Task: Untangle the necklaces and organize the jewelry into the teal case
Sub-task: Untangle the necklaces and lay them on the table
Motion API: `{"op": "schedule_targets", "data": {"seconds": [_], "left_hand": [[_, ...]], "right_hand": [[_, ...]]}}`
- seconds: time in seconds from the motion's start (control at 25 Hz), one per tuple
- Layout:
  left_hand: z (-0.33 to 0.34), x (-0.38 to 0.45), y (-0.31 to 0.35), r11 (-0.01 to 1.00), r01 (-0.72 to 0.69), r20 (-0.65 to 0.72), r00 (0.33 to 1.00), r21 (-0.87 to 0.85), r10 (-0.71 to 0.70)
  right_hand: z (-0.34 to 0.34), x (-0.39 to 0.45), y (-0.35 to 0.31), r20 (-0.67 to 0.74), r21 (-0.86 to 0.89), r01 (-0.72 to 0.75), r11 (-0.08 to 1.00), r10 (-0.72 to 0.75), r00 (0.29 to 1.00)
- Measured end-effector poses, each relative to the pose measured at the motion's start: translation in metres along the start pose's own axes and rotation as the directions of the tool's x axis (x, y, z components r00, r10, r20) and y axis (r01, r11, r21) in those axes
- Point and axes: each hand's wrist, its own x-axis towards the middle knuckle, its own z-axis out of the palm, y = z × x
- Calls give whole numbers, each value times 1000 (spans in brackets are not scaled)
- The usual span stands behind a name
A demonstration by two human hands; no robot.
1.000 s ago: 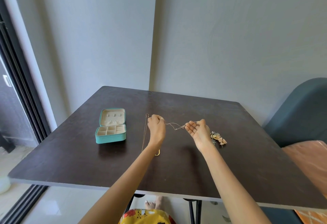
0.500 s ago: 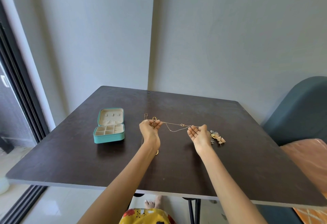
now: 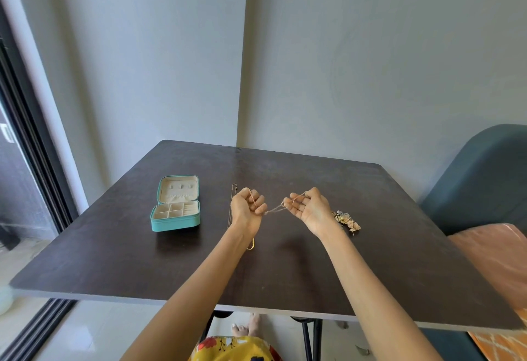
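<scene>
A thin gold necklace chain (image 3: 274, 209) stretches between my two hands above the dark table (image 3: 285, 269). My left hand (image 3: 247, 209) grips one end with curled fingers. My right hand (image 3: 309, 208), palm up, pinches the other end at its fingertips. The teal case (image 3: 176, 208) lies open to the left, its cream compartments showing. Another fine chain (image 3: 230, 203) lies on the table just left of my left hand. A gold piece (image 3: 251, 244) peeks out under my left wrist. A cluster of gold jewelry (image 3: 347, 220) sits right of my right hand.
A dark blue chair (image 3: 479, 180) with an orange cushion (image 3: 496, 260) stands at the table's right side. Grey walls rise behind the table. A dark sliding door frame (image 3: 31, 143) runs along the left.
My hands have come closer together, so the chain between them is shorter. My left hand has curled tighter around its end.
</scene>
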Motion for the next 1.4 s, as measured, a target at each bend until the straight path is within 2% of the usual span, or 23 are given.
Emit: {"op": "schedule_targets", "data": {"seconds": [0.12,0.24,0.36,0.48,0.56,0.64,0.72,0.84,0.96,1.08,1.16,1.24,1.32,1.4], "left_hand": [[2,1,4,995,-13,-40,999,101,17],[2,1,6,978,-79,-94,991,194,99],[2,2,8,975,-118,-140,979,186,145],[2,-1,11,976,-115,-180,972,187,149],[-2,-3,13,967,-82,-151,981,242,121],[-5,-6,14,932,-32,-61,996,361,58],[-3,-9,14,827,-26,55,998,562,-5],[6,-14,12,557,-155,250,963,816,-97],[9,-15,12,423,-339,440,882,840,-168],[5,-14,17,343,-456,526,838,821,-145],[0,-13,23,347,-465,533,836,815,-132],[-5,-12,28,415,-448,514,856,792,-56],[-8,-10,36,524,-428,450,888,736,93],[-11,-6,45,707,-362,330,925,608,190]], "right_hand": [[0,-1,0,-57,-132,-7,991,-1,998],[-6,-1,-5,-75,-167,6,986,-18,997],[-8,0,-9,-4,-90,22,996,-22,1000],[-8,0,-18,17,-19,97,995,-96,995],[-8,1,-27,19,34,145,989,-146,989],[-7,1,-36,70,82,161,984,-167,984],[-2,-1,-41,133,97,164,982,-176,975],[11,-6,-44,214,47,172,984,-178,961],[22,-13,-48,302,-52,198,979,-173,937],[24,-17,-54,346,-97,220,971,-174,922],[22,-17,-59,352,-119,227,967,-173,920],[16,-16,-62,337,-172,240,955,-172,926],[8,-14,-63,306,-265,252,931,-167,937],[-2,-12,-63,278,-367,253,895,-154,948]]}}
